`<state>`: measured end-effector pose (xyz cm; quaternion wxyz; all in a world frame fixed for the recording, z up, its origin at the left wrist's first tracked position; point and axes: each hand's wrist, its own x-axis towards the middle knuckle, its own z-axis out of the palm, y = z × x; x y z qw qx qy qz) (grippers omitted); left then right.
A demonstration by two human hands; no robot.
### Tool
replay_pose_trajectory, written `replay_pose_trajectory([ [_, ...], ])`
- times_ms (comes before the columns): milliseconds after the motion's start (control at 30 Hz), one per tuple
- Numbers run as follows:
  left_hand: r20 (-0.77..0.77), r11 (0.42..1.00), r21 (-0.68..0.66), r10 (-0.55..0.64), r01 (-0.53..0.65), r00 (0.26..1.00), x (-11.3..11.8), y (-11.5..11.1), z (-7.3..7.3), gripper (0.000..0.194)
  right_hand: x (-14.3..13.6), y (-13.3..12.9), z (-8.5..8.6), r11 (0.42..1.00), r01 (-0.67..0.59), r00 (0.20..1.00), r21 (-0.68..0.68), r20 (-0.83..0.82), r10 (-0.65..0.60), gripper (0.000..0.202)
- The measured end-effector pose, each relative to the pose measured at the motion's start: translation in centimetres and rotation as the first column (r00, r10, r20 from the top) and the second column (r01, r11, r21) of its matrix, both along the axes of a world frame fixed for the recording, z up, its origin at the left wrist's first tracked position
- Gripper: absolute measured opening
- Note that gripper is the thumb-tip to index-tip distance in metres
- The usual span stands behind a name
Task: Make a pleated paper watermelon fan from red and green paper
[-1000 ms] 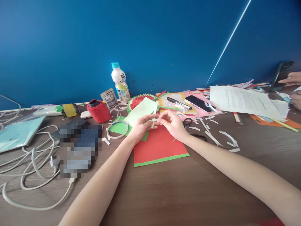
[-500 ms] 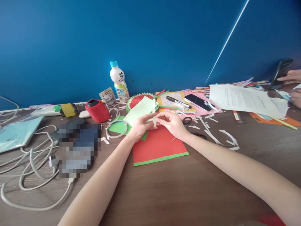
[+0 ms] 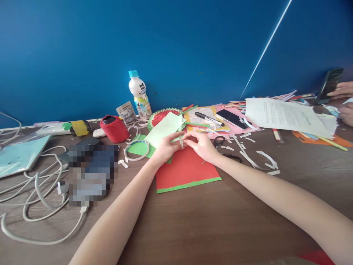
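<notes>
Brown wood-grain tabletop [image 3: 176,228]; above green-edged red paper sheet [image 3: 187,171], left hand [image 3: 167,148] pinches thin pale paper strip [image 3: 181,141], right hand [image 3: 202,145] alongside, grip unclear; pinch lightly, avoid creasing

Bare arms [image 3: 271,195]
Slim, smooth forearms [image 3: 121,208] taper to narrow wrists [image 3: 157,158]; left hand [image 3: 167,148] and right hand [image 3: 203,146] equally bare, with slender fingers [image 3: 192,135].

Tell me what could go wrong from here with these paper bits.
The small pale strip between the left hand and right hand might crease or slip, being so narrow. The scissors lie partly hidden by the right forearm, so that arm could nudge them, perhaps marking the red sheet.
</notes>
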<state>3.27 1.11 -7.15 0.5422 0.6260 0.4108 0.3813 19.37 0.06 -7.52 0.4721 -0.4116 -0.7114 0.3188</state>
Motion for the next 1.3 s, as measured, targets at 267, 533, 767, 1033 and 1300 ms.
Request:
replay_pose_trajectory([
  [267, -0.061, 0.999, 0.024, -0.047, 0.049, 0.997, -0.05, 0.35, -0.34, 0.055, -0.19, -0.39, -0.33, 0.992, 0.025, 0.993, 0.125, 0.108, -0.039, 0.011],
  [533, -0.134, 0.996, 0.08, -0.037, 0.048, 0.99, -0.14, 0.26, -0.27, 0.053, -0.04, -0.54, -0.55, 0.964, -0.03, 0.96, 0.263, 0.278, -0.045, 0.014],
  [767, -0.142, 0.995, 0.082, -0.051, 0.063, 0.989, -0.12, 0.22, -0.13, 0.054, -0.04, -0.36, -0.79, 0.939, -0.095, 0.942, 0.331, 0.334, -0.023, 0.013],
  [1033, -0.193, 0.993, 0.1, -0.041, 0.061, 0.98, -0.05, 0.14, 0.08, 0.055, -0.02, -0.33, -0.72, 0.946, -0.089, 0.935, 0.313, 0.353, -0.029, 0.012],
  [1300, -0.144, 0.991, 0.107, -0.059, 0.075, 0.988, 0.01, 0.24, -0.01, 0.057, -0.07, -0.29, -0.8, 0.943, -0.088, 0.934, 0.32, 0.356, -0.034, 0.012],
])
